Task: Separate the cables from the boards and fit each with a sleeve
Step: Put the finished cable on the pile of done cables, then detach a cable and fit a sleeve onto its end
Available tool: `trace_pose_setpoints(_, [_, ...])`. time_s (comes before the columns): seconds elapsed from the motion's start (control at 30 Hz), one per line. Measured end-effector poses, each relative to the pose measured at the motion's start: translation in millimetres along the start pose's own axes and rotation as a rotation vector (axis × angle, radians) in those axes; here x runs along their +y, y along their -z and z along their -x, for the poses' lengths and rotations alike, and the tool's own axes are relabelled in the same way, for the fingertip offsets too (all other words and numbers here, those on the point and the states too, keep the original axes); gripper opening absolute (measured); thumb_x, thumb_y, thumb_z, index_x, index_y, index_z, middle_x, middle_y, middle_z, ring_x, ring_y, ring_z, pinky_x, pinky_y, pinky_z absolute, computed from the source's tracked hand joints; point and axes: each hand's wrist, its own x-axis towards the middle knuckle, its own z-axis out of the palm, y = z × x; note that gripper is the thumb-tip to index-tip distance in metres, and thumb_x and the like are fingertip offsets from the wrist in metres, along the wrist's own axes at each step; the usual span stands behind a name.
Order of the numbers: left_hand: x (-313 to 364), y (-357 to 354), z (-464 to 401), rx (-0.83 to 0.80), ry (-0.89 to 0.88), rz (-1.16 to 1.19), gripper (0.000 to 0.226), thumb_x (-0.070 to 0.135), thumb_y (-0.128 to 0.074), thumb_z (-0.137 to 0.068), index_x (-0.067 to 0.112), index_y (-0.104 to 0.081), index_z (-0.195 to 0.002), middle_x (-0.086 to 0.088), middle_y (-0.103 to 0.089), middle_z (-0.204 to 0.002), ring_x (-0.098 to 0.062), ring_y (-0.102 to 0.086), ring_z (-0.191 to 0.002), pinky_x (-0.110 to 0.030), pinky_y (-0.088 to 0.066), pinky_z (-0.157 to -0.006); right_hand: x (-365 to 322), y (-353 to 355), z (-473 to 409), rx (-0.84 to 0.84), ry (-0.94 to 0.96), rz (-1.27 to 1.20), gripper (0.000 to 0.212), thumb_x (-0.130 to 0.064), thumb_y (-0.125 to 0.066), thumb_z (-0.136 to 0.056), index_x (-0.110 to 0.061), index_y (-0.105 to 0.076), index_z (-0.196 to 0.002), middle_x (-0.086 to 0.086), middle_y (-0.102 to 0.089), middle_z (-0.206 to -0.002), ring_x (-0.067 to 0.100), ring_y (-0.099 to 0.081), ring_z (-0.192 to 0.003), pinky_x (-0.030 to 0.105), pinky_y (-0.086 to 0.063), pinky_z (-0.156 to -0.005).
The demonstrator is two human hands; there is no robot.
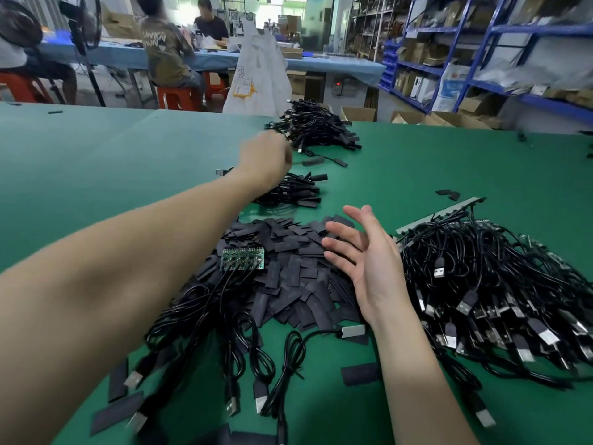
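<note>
My left hand (268, 157) is stretched far forward over the green table (96, 162), blurred, its fingers curled; nothing shows in it. Just beyond it lies a sleeved cable (316, 161), and behind that a far heap of sleeved cables (316, 126). A smaller bundle (293, 189) sits under my left wrist. My right hand (359, 252) hovers with straight, spread fingers over the pile of flat black sleeves (288, 268). A green board (243, 258) with several black cables attached rests on that pile. A big tangle of USB cables on boards (497, 293) lies at the right.
Loose sleeves (361, 374) and a single cable (308, 342) lie near the table's front. People sit at a blue bench (128, 54) behind, beside a white sack (260, 72). Blue shelving (481, 59) and cardboard boxes (357, 113) stand at the right.
</note>
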Motion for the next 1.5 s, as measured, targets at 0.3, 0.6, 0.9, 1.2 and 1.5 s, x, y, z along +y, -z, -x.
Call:
trace_pose_setpoints(0.3, [-27.1,-58.8,6.7,-0.246,-0.029,-0.098,0.026,0.022,-0.061,-0.093,0.005,-0.052,-0.110,-0.020,-0.062,-0.106,-0.040,-0.060,-0.095,-0.043,-0.050,-0.074,1.4,0.8,-1.7,-0.017,-0.015,-0.011,0.035,-0.046,-0.052,-0.103,-0.020,-0.067,-0.119,0.007,-0.078,-0.095,0.018,-0.073,-0.077,0.026,-0.058,-0.064])
trace_pose_setpoints(0.6, [-38.4,-48.5,13.1,-0.363,-0.052,0.038,0.019,0.034,-0.064,-0.095,0.016,-0.063,-0.098,-0.008,-0.061,-0.107,-0.024,-0.057,-0.093,-0.035,-0.049,-0.083,1.3,-1.9,-0.3,-0.023,-0.042,0.030,0.027,-0.037,-0.055,-0.103,-0.018,-0.071,-0.112,0.004,-0.077,-0.090,0.015,-0.070,-0.071,0.024,-0.057,-0.062])
trace_pose_setpoints(0.9, [-28.2,-6.6,117.4,-0.126,0.107,0.405,0.014,0.032,-0.063,-0.094,0.028,-0.064,-0.081,0.019,-0.063,-0.077,0.001,-0.059,-0.074,-0.023,-0.042,-0.070,1.3,-8.1,5.1,-0.048,-0.070,0.121,0.022,-0.029,-0.057,-0.102,-0.016,-0.075,-0.102,0.001,-0.076,-0.084,0.012,-0.068,-0.069,0.021,-0.056,-0.059])
trace_pose_setpoints(1.2, [-35.0,7.7,161.1,-0.100,0.110,0.206,0.021,0.036,-0.051,-0.101,0.021,-0.063,-0.093,0.000,-0.065,-0.093,-0.027,-0.052,-0.098,-0.045,-0.047,-0.091,4.8,-17.2,8.6,-0.072,-0.074,0.199,0.018,-0.022,-0.058,-0.101,-0.016,-0.075,-0.098,0.000,-0.076,-0.080,0.009,-0.063,-0.062,0.017,-0.050,-0.053])
trace_pose_setpoints(1.5, [-15.0,6.4,159.9,-0.022,0.088,0.334,0.040,0.040,-0.046,-0.103,0.017,-0.048,-0.071,0.003,-0.054,-0.068,-0.025,-0.049,-0.078,-0.039,-0.042,-0.070,23.7,-32.4,7.4,-0.130,0.133,0.641,0.011,-0.038,-0.081,-0.082,-0.029,-0.077,-0.084,-0.015,-0.076,-0.077,-0.003,-0.064,-0.065,0.013,-0.048,-0.065])
